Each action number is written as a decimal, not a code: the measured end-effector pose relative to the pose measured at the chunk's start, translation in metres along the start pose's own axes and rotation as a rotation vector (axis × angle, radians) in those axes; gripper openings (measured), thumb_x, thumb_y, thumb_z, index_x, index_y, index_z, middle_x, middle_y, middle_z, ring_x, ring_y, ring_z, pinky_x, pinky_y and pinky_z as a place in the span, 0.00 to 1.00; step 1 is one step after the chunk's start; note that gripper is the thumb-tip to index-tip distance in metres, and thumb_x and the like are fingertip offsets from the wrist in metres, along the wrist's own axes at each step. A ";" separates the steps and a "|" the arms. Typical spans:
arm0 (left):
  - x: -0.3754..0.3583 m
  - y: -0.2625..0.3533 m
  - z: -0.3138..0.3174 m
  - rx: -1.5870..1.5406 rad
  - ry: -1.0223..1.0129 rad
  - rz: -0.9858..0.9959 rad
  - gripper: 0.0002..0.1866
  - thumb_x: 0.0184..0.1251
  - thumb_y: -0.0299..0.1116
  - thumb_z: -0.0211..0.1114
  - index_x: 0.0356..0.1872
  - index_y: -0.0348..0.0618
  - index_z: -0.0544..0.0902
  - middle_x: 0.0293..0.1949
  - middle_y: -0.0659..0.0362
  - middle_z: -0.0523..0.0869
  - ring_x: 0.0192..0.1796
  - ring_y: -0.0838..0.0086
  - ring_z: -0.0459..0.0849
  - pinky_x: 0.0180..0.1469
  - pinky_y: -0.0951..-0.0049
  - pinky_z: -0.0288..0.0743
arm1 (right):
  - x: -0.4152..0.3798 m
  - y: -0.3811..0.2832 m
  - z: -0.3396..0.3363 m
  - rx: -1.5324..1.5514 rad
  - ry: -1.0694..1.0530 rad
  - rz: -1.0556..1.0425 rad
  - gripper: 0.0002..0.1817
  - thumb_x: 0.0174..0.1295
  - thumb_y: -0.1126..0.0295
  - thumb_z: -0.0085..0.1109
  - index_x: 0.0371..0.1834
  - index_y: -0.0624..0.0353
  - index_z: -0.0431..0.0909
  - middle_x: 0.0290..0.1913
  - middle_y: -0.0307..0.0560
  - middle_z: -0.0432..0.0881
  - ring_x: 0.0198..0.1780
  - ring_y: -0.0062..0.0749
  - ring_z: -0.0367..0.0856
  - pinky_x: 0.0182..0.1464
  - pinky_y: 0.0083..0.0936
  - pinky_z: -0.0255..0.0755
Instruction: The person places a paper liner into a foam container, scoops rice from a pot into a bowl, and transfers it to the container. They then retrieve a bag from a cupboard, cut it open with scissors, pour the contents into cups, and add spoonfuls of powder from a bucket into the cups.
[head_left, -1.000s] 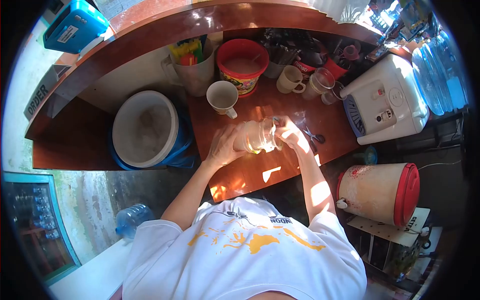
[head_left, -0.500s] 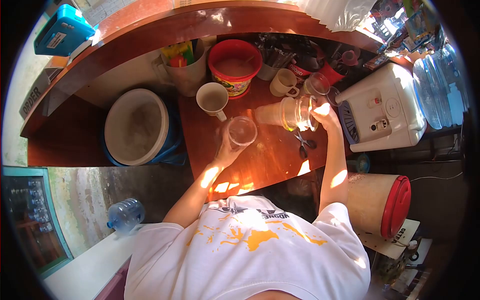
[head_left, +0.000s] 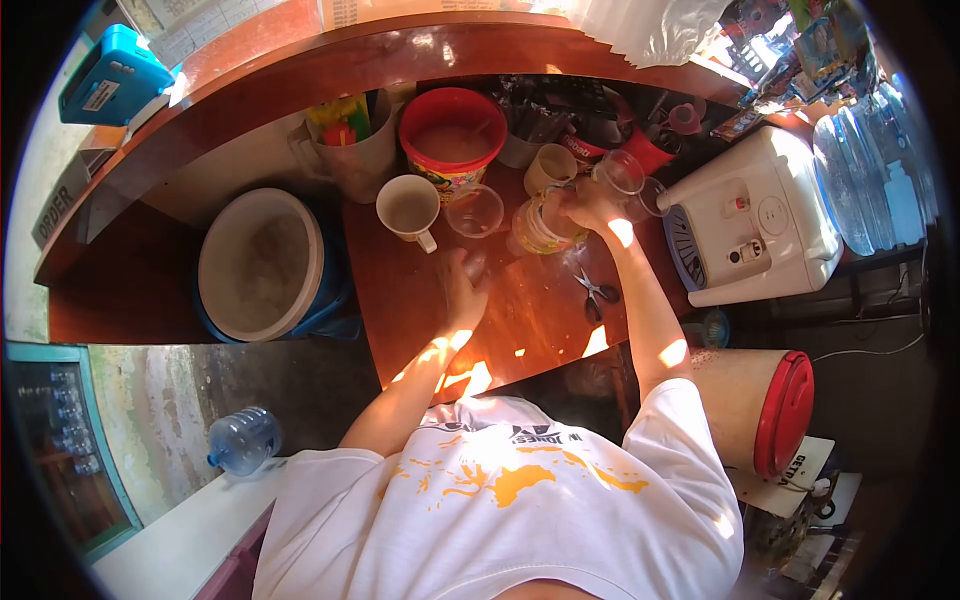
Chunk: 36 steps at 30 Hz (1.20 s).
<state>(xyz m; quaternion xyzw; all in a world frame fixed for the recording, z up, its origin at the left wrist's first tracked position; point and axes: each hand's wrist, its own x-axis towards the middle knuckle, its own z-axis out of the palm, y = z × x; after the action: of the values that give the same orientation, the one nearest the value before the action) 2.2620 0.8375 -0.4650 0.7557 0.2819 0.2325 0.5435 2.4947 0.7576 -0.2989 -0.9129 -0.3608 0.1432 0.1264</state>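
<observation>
My left hand (head_left: 465,288) is low over the wooden table, just below the rim of a clear plastic cup (head_left: 474,210). Its fingers are blurred, so a grip on the cup's lower part cannot be made out. My right hand (head_left: 592,205) is closed at the upper right side of a clear container (head_left: 545,225) with tan contents. A white mug (head_left: 408,207) stands left of the clear cup, and a cream mug (head_left: 550,168) is behind the container. Scissors (head_left: 596,295) lie below my right hand.
Behind stand a red bucket (head_left: 452,130) and a large pitcher (head_left: 355,160). A big white-rimmed tub (head_left: 260,265) is at left. At right are clear cups (head_left: 618,172), a water dispenser (head_left: 760,215) and a red-lidded drum (head_left: 785,413). A wooden shelf edge (head_left: 400,60) crosses above.
The clear cup has moved up and slightly left, and my left hand is now lower relative to its rim. My right hand and the container have shifted left, the container now looking more upright.
</observation>
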 end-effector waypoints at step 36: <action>-0.054 -0.023 -0.037 0.550 0.159 0.018 0.46 0.49 0.48 0.74 0.65 0.41 0.57 0.57 0.44 0.65 0.60 0.47 0.61 0.60 0.42 0.54 | -0.137 -0.017 0.034 0.520 0.052 0.037 0.15 0.49 0.79 0.67 0.34 0.68 0.70 0.29 0.53 0.79 0.29 0.33 0.80 0.32 0.32 0.74</action>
<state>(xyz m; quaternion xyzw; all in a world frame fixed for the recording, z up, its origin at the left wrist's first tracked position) 2.1941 0.8318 -0.4778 0.8566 0.3692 0.2106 0.2924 2.3759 0.6787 -0.3015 -0.8595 -0.2917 0.2099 0.3636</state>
